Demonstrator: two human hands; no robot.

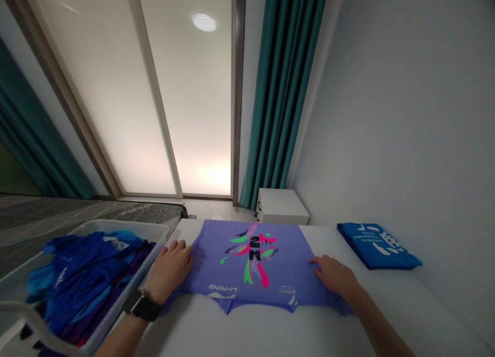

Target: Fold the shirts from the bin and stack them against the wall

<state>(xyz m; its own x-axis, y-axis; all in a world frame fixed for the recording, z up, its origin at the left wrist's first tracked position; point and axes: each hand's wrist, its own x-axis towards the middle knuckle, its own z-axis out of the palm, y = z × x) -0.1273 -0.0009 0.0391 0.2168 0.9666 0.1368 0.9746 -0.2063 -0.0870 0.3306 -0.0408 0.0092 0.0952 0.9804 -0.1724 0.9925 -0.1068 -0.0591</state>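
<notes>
A purple T-shirt (286, 264) lies spread on the white table, its collar toward me and a multicoloured print upside down from my side. At its left edge my left hand (174, 266), with a black watch on the wrist, has its fingers curled closed on the fabric. Opposite, my right hand (334, 274) pinches the shirt's right edge near the sleeve. Both sleeves lie partly under or beside my wrists. The fingertips on the left are partly hidden.
A white plastic basket (131, 224) of crumpled blue and purple clothes stands at the left. Folded blue shirts (375, 246) lie on the table (255, 334) at the right, by the wall. Beyond the table are a white cabinet (282, 205), a green curtain (286, 88) and frosted sliding doors (193, 114).
</notes>
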